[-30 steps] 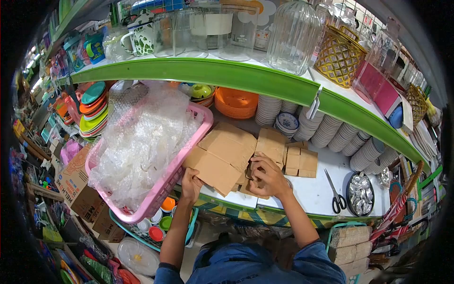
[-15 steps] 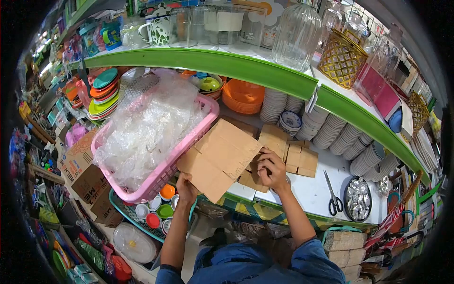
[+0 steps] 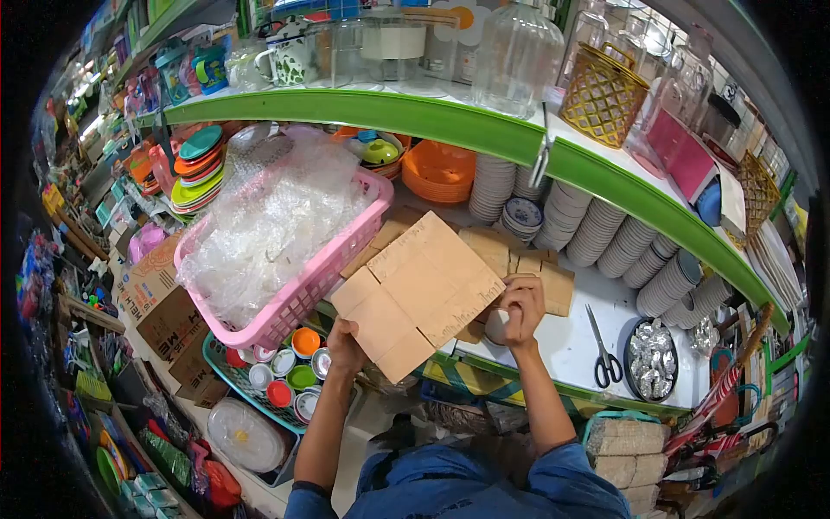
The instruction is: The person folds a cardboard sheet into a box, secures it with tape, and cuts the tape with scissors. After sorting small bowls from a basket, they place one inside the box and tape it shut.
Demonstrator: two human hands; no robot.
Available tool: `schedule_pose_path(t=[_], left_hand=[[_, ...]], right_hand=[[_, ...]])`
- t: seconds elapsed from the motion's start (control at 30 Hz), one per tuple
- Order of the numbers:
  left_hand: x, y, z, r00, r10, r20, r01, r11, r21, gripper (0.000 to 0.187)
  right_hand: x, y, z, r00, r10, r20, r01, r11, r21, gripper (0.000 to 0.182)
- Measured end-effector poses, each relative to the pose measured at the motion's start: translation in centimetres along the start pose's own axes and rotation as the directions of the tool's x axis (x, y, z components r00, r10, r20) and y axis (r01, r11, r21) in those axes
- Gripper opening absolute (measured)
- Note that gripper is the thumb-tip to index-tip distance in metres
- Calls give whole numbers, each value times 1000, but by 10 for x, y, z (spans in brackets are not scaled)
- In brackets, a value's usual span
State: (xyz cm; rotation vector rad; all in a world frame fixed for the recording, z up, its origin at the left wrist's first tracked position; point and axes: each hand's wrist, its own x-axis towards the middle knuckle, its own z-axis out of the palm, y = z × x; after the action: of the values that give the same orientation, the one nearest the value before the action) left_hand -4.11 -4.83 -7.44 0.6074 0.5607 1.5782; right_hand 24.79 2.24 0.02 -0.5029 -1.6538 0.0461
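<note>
A creased piece of brown cardboard (image 3: 424, 290) is held up at a slant in front of me, with slits along its fold lines and ragged edges. My left hand (image 3: 346, 346) grips its lower left edge, thumb on top. At the right corner, my right hand (image 3: 522, 313) has its fingers bent in and closed on the edge. Behind the sheet, more cardboard pieces (image 3: 553, 285) lie on the white shelf. A pale round thing (image 3: 496, 329) shows partly beside my right hand; its kind cannot be made out.
Left of the cardboard stands a pink basket (image 3: 290, 316) full of bubble wrap. Black scissors (image 3: 603, 355) and a dark dish (image 3: 653, 359) of foil-wrapped pieces lie to the right. Stacked bowls (image 3: 596, 238) line the back under a green-edged shelf (image 3: 415, 108). Below is a teal basket (image 3: 233, 381) of lids.
The cardboard has turned slightly and shifted right, showing more torn edges and creases. My right hand has moved a little right and down, still at its corner.
</note>
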Motion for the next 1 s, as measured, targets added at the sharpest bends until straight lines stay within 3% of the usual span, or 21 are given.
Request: schedule_pose_path(t=[0.03,0.1,0.13,0.17,0.23,0.27,0.33,0.4,0.5,0.57,0.63,0.7,0.77,0.8,0.83,0.9,0.93,0.97,1.0], left_hand=[[0,-3,3,1000,-6,7,6,1000,1,67],[2,-7,14,1000,5,-22,-4,999,45,63],[2,-9,22,1000,-4,-11,4,999,45,63],[3,-11,31,999,16,49,-21,996,88,59],[8,-21,41,992,20,125,-35,991,126,56],[12,-29,41,976,3,220,-42,984,173,51],[19,-41,51,943,-33,330,-42,975,216,46],[22,-52,65,921,-96,377,-112,862,494,31],[20,-49,139,945,-125,303,-56,850,524,21],[22,-62,155,928,-181,324,-11,859,511,17],[25,-78,172,922,-102,373,-118,843,524,16],[23,-87,186,912,-138,387,-122,808,576,25],[21,-98,203,899,-71,432,-255,719,647,37],[20,-94,212,871,-216,442,-168,712,681,50],[19,-98,219,861,-230,454,-167,716,678,50],[16,-108,232,821,-189,539,-310,645,698,56],[13,-108,238,833,-277,479,-238,602,762,80],[13,-113,241,825,-286,488,-239,605,759,80],[13,-117,244,776,-282,564,-327,585,742,94]], right_hand=[[-2,-4,-5,1000,1,-5,-1,1000,-8,6],[-4,-12,-16,912,400,-96,-332,854,401,8],[0,-14,-27,903,428,-36,-390,852,349,21],[3,-21,-37,903,428,-47,-388,857,339,21],[15,-38,-57,697,692,188,-717,680,156,35],[14,-38,-66,624,731,275,-772,631,76,46],[4,-38,-80,579,767,276,-810,581,86,46],[-1,-39,-97,494,823,279,-869,475,139,45],[-5,-45,-126,528,842,109,-845,507,172,41],[-16,-47,-144,517,855,51,-848,503,165,41],[-24,-51,-158,558,829,-38,-814,556,167,43],[-36,-52,-170,555,829,-67,-812,558,173,47],[-46,-58,-177,555,812,-181,-801,580,149,50],[-52,-59,-183,552,820,-152,-806,572,153,54],[-56,-63,-187,548,819,-171,-807,571,147,54],[-61,-67,-191,551,808,-206,-817,574,64,57],[-56,-75,-193,524,831,-185,-839,541,54,61],[-58,-76,-195,521,830,-200,-840,540,50,61],[-63,-77,-197,535,823,-189,-830,554,63,62]])
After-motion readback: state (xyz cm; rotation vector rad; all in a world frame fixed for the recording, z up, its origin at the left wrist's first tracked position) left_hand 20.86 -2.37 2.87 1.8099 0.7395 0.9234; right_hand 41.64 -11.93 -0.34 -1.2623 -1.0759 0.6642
